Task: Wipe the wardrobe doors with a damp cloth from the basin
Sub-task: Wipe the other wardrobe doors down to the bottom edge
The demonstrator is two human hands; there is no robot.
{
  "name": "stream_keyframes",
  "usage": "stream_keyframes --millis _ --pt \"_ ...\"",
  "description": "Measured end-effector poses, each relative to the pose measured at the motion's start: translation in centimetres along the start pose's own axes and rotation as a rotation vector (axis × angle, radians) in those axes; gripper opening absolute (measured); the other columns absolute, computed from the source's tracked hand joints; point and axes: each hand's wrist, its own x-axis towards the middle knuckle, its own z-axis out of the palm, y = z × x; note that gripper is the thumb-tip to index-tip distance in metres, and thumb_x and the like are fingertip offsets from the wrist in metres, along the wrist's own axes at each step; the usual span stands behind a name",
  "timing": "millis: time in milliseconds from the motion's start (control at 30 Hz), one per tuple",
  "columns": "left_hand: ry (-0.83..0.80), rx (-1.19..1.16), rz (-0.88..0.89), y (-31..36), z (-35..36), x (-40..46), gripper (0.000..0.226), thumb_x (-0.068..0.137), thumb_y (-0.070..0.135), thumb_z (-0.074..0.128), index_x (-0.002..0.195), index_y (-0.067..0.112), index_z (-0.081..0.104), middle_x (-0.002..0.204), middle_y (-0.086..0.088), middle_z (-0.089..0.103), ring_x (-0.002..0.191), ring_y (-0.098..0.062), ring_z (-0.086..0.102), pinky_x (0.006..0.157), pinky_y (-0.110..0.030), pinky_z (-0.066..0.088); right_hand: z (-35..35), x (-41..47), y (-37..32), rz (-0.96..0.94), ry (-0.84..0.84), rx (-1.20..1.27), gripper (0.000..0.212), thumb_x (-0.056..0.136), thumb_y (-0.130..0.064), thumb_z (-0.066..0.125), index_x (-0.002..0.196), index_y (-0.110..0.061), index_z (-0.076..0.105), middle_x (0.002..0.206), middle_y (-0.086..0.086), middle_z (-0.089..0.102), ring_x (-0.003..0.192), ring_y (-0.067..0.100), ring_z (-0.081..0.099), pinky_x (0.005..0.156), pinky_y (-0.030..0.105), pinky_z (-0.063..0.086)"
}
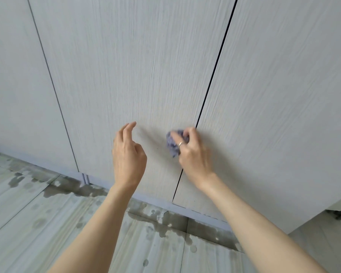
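From the head camera, the right hand grips one bunched purple cloth in curled fingers, the cloth sticking out past the fingertips against the middle wardrobe door beside the dark seam. The left hand hovers nearby, fingers loosely bent, holding nothing; three door panels show, above a wet tiled floor.

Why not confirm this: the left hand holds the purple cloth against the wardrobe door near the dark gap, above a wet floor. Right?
Not quite. In the head view the right hand holds the purple cloth against the wardrobe door near the dark gap; the left hand is empty. The floor is wet.
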Motion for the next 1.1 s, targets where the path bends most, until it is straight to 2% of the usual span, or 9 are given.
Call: stream_keyframes --millis 133,267,433,533,600,767,900,1033,1100 --pt "0.063 -0.034 -0.072 -0.6 -0.5 0.4 0.054 0.087 -0.011 0.035 0.136 0.011 0.042 0.137 -0.009 0.042 0.125 -0.021 0.041 0.101 -0.031 0.034 -1.1 3.8 -1.3 0.171 0.143 0.208 0.032 0.076 0.000 0.058 0.106 -0.009 0.066 0.092 0.006 0.048 0.077 0.016 0.046 0.051 0.019 0.028" --pt "0.092 -0.058 -0.088 -1.6 -0.7 0.9 0.053 0.088 -0.011 0.035 0.135 0.011 0.043 0.135 -0.009 0.043 0.123 -0.020 0.042 0.095 -0.022 0.031 1.8 2.4 -3.0 -0.056 0.015 0.033 0.023 0.078 0.000 0.058 0.097 -0.004 0.070 0.081 0.017 0.058 0.065 0.030 0.057 0.042 0.028 0.041" --pt "0.069 -0.041 -0.112 -3.3 -0.8 0.9 0.053 0.087 -0.011 0.034 0.134 0.011 0.044 0.132 -0.009 0.044 0.119 -0.019 0.044 0.085 -0.015 0.028 5.9 -1.3 -3.0 -0.222 -0.034 -0.178 0.034 0.079 -0.009 0.039 0.076 -0.013 0.072 0.071 0.003 0.060 0.057 0.018 0.057 0.038 0.024 0.037" --pt "0.027 -0.012 -0.130 -3.7 -0.7 0.4 0.052 0.087 -0.010 0.034 0.134 0.012 0.044 0.130 -0.008 0.046 0.117 -0.018 0.045 0.079 -0.012 0.026 7.1 -2.9 -2.4 -0.260 -0.131 -0.180 0.009 0.069 -0.008 0.061 0.070 -0.013 0.069 0.071 0.002 0.059 0.057 0.016 0.056 0.038 0.022 0.036" --pt "-0.013 -0.007 -0.142 -3.7 -0.5 -0.1 0.050 0.088 -0.008 0.034 0.132 0.014 0.045 0.124 -0.005 0.050 0.109 -0.016 0.048 0.077 -0.018 0.030 7.4 -4.4 -2.0 -0.223 -0.252 -0.128 0.015 0.060 -0.009 0.078 0.071 -0.012 0.069 0.074 0.003 0.059 0.062 0.017 0.059 0.038 0.020 0.038" --pt "-0.202 0.030 -0.191 -2.9 -0.1 -1.8 0.025 0.092 0.016 0.041 0.106 0.022 0.061 0.080 0.003 0.068 0.075 -0.015 0.061 0.067 -0.036 0.049 7.6 -9.5 0.0 0.239 -0.585 0.217 0.038 0.086 0.000 0.053 0.123 -0.011 0.053 0.112 0.007 0.053 0.100 0.026 0.057 0.071 0.029 0.046" --pt "-0.538 0.004 -0.142 -1.2 1.9 -4.2 0.021 0.096 0.022 0.042 0.099 0.027 0.062 0.081 0.007 0.069 0.081 -0.012 0.064 0.067 -0.030 0.048 5.2 -11.7 0.6 0.936 -0.446 0.792 0.019 0.079 -0.005 0.061 0.093 -0.014 0.052 0.081 0.004 0.065 0.065 0.011 0.061 0.051 0.020 0.044" --pt "-0.848 -0.008 -0.165 0.4 4.4 -6.7 0.035 0.100 0.030 0.039 0.128 0.014 0.053 0.117 -0.001 0.059 0.113 -0.017 0.054 0.085 -0.022 0.039 3.9 -14.1 1.6 1.094 -0.432 0.924 0.017 0.076 -0.009 0.071 0.084 -0.013 0.056 0.080 -0.002 0.062 0.076 0.011 0.061 0.065 0.021 0.048" --pt "-1.037 0.003 -0.168 0.9 5.2 -7.6 0.035 0.101 0.028 0.037 0.123 0.009 0.055 0.117 -0.006 0.060 0.114 -0.024 0.054 0.092 -0.028 0.039 3.3 -15.1 2.0 1.119 -0.412 0.954 0.017 0.075 -0.015 0.073 0.079 -0.016 0.057 0.077 -0.004 0.062 0.074 0.012 0.059 0.066 0.022 0.046"
